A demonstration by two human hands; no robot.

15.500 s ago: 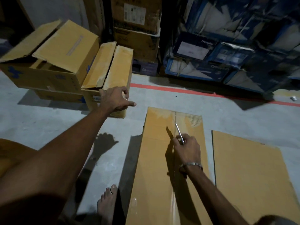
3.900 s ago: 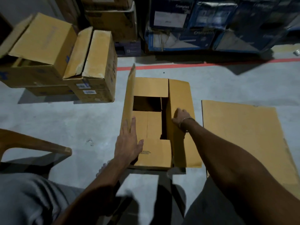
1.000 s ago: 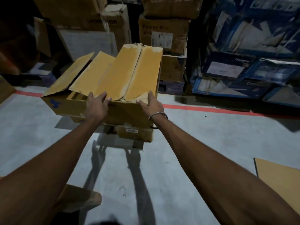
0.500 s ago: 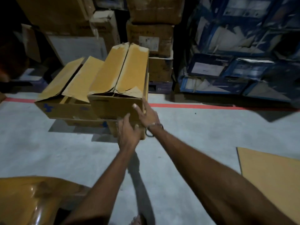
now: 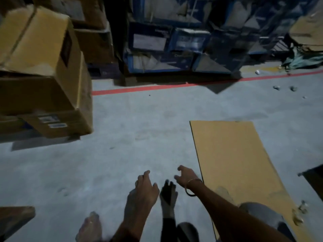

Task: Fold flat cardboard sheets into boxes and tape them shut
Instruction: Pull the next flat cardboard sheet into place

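- Our left hand [image 5: 142, 193] is hanging low over the grey floor [image 5: 122, 154] with its fingers loosely spread and the grip holding nothing.
- Our right hand [image 5: 186, 177] is hovering just beside it, fingers relaxed and slightly curled, its grip likewise pinching nothing; a thin bangle [image 5: 193, 186] is circling that wrist.
- Between the two grips the hands' shadow [image 5: 167, 196] is falling on the floor.
- Below the left grip, a bare foot [image 5: 90, 227] is resting on the floor.
- Just to the right of the right grip, the flat cardboard sheet [image 5: 234, 158] is lying on the floor, unfolded, with its near edge running under our right forearm; neither hand is touching it.
- Well up and to the left of both grips, the folded boxes [image 5: 47, 81] are sitting stacked together on the floor, one of them showing white labels on its near side.
- Beyond the grips, a red line [image 5: 157, 87] is running across the floor.
- Behind that line, blue cartons [image 5: 174, 41] are standing piled up, blurred in the dim light.
- Far to the right of the grips, small bits of litter [image 5: 283, 88] are lying scattered on the floor.
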